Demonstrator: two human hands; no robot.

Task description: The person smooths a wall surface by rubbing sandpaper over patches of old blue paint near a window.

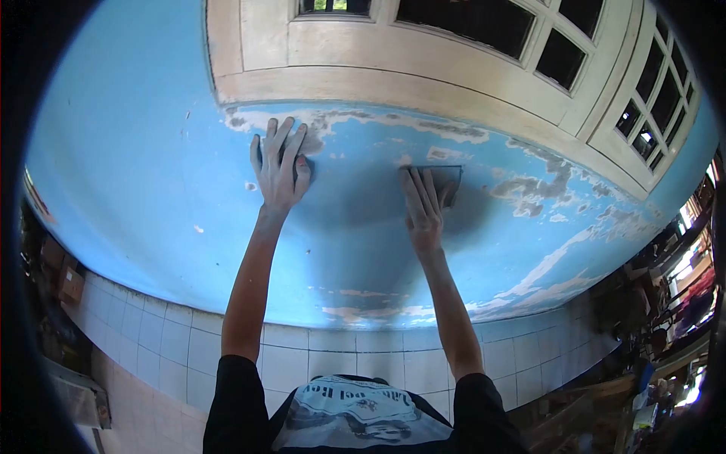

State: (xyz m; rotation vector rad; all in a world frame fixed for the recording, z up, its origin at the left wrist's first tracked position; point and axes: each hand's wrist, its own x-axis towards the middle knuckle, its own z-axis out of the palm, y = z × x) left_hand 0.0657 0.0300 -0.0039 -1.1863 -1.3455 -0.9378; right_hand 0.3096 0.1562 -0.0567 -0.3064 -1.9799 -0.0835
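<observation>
My left hand (280, 170) lies against the blue wall (144, 166), its fingers spread over a patch of worn paint (314, 140) below the window frame. Nothing is held in it. Dust coats the fingers of both hands. My right hand (423, 204) presses a dark sheet of sandpaper (451, 175) to the wall, with its fingers laid over the sheet's left part. The sheet's right edge and top corner stick out past the fingers. Grey and white bare patches (544, 185) show in the paint to the right of this hand.
A pale wooden window frame (378, 79) with dark panes runs above both hands. White tiles (333, 362) line the lower wall. A cardboard box (71, 284) stands at the far left, and cluttered shelves (643, 378) fill the right side.
</observation>
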